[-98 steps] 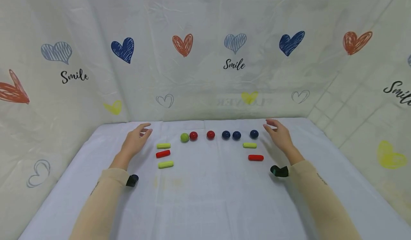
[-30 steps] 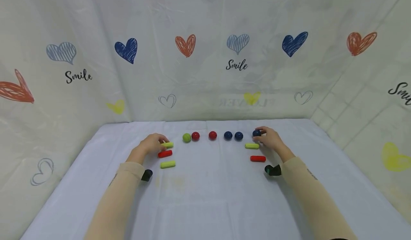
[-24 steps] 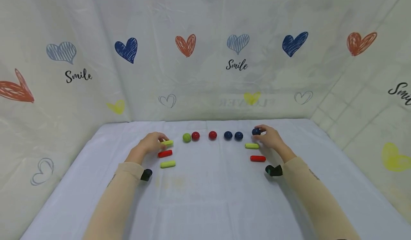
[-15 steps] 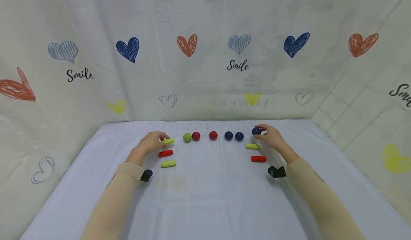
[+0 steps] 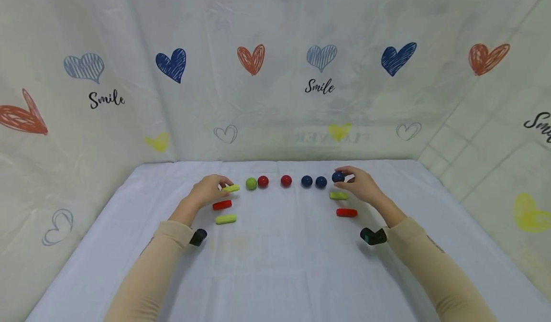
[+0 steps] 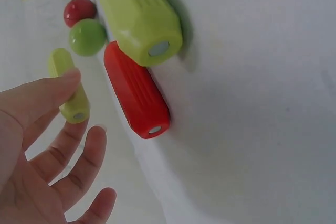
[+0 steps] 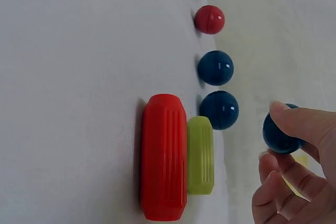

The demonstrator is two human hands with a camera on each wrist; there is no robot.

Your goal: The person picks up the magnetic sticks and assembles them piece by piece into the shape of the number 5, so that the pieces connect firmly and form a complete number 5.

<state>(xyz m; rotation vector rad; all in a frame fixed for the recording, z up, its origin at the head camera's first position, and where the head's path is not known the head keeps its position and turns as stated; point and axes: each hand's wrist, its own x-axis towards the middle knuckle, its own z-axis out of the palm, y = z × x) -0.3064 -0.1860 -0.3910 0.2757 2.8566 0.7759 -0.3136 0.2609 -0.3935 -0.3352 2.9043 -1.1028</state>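
My left hand (image 5: 208,189) pinches a yellow-green magnetic rod (image 6: 77,98) between thumb and fingers, lifted off the cloth; a pale metal disc shows in its end. Below that hand lie a red rod (image 5: 222,205) and another yellow-green rod (image 5: 225,219). On the other side, my right hand (image 5: 360,184) holds a dark blue ball (image 7: 281,135) between thumb and fingers, raised above the table. Nearest to it on the cloth are a second yellow-green rod (image 7: 200,156) and a red rod (image 7: 164,158), with two more blue balls (image 5: 307,181) to its left.
A green ball (image 5: 251,183) and two red balls (image 5: 263,182) stand in a row along the back of the white-covered table (image 5: 267,260). Behind rises a pale curtain (image 5: 275,106) printed with hearts. A dark wrist-camera piece (image 5: 373,236) juts from each sleeve.
Both hands came in from the sides and took hold of the left far yellow-green rod and the rightmost blue ball. Both were lifted; lately each has shifted slightly towards the middle.
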